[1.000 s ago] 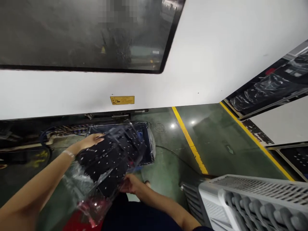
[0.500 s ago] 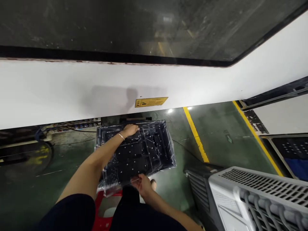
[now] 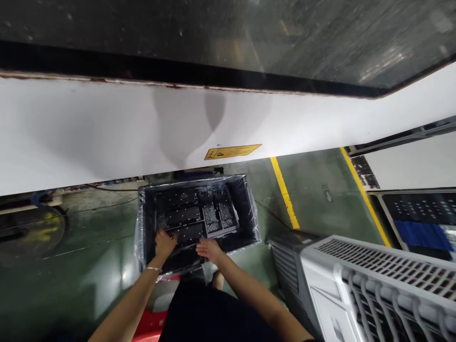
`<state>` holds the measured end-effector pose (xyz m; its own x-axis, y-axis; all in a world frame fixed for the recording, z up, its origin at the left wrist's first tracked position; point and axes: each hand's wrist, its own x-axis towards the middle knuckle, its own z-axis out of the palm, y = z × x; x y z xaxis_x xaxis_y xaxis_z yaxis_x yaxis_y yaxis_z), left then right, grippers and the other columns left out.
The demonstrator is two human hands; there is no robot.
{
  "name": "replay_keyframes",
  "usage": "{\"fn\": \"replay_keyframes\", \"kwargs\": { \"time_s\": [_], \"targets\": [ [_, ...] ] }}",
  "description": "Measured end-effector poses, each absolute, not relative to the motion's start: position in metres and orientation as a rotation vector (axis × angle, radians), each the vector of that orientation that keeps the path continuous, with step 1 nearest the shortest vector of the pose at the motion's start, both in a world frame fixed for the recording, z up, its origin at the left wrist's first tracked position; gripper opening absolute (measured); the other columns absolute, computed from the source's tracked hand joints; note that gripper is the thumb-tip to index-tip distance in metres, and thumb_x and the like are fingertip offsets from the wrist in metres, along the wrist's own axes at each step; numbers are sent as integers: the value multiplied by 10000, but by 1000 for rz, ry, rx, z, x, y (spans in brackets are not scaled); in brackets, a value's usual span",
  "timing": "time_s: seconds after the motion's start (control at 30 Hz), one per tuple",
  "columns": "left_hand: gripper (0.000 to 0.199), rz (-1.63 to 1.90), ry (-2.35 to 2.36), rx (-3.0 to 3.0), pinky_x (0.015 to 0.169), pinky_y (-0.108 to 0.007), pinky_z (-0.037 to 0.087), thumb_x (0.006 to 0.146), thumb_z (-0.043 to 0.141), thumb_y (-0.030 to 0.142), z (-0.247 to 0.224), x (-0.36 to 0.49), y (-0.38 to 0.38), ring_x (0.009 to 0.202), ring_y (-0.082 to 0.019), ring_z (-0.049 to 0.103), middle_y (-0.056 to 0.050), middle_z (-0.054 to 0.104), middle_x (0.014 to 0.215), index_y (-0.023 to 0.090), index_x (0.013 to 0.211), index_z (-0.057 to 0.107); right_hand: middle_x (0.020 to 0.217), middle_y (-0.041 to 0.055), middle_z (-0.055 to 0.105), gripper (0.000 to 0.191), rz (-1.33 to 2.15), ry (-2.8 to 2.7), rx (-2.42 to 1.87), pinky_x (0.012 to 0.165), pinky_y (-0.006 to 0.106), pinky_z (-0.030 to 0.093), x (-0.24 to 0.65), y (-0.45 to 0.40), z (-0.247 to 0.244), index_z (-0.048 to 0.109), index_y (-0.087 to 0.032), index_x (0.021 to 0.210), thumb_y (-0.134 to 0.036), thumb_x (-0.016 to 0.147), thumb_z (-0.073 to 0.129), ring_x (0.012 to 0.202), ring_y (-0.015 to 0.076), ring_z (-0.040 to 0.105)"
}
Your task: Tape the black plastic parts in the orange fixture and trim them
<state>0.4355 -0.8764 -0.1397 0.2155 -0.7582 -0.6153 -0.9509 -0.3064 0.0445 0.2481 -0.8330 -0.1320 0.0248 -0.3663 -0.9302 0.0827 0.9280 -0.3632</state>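
A dark crate with clear plastic film over its rim and walls stands low in front of me. Inside lie several flat black panels with small holes, some lengthwise on the left and others crosswise on the right. My left hand reaches into the crate's near left part, thumb and fingers apart, by the end of the nearest visible panel. My right hand is over the near middle, its fingers stretched out towards the left. Whether either hand touches a panel is hard to make out.
A white machine front with a yellow warning label overhangs the crate's far side. A grey-white air cooler stands to the right. A red stool is below me, and a cable crosses the green floor.
The film that lay across the panels is now off them, leaving them bare. My left hand has come from the far side to the near left; my right hand has moved inside the crate.
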Motion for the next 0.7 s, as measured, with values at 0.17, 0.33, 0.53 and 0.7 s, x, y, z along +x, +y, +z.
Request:
{"fn": "replay_keyframes", "kwargs": {
  "time_s": [0.17,0.33,0.53,0.7],
  "targets": [
    [655,901,1822,-1807,1110,-430,349,783,578,228,-175,436,-898,1397,-295,396,-222,441,1487,55,1404,462,1089,128,713,158,5,1624,-817,1078,494,353,231,-823,-110,673,-178,910,-229,803,569,1215,318,563],
    [515,698,1947,-1678,1131,-589,214,780,466,92,-164,455,-922,1356,-375,429,-292,547,1354,3,1272,586,1211,146,686,257,271,1599,-1194,1085,503,333,217,-816,-98,708,-176,989,-305,901,505,1241,326,546],
    [274,557,1985,-1477,1070,-576,303,788,524,66,-152,473,-933,1210,-370,557,-275,678,1134,14,980,712,1117,166,721,237,351,1587,-1308,981,470,443,220,-829,-121,724,-175,987,-267,898,524,1130,331,632],
    [209,612,1981,-1418,942,-467,457,877,629,337,-147,468,-950,932,-214,653,-60,709,898,134,888,680,1072,163,735,231,364,1564,-1329,938,443,486,224,-831,-127,727,-173,1010,-248,882,551,1074,324,666]
  ]
}}
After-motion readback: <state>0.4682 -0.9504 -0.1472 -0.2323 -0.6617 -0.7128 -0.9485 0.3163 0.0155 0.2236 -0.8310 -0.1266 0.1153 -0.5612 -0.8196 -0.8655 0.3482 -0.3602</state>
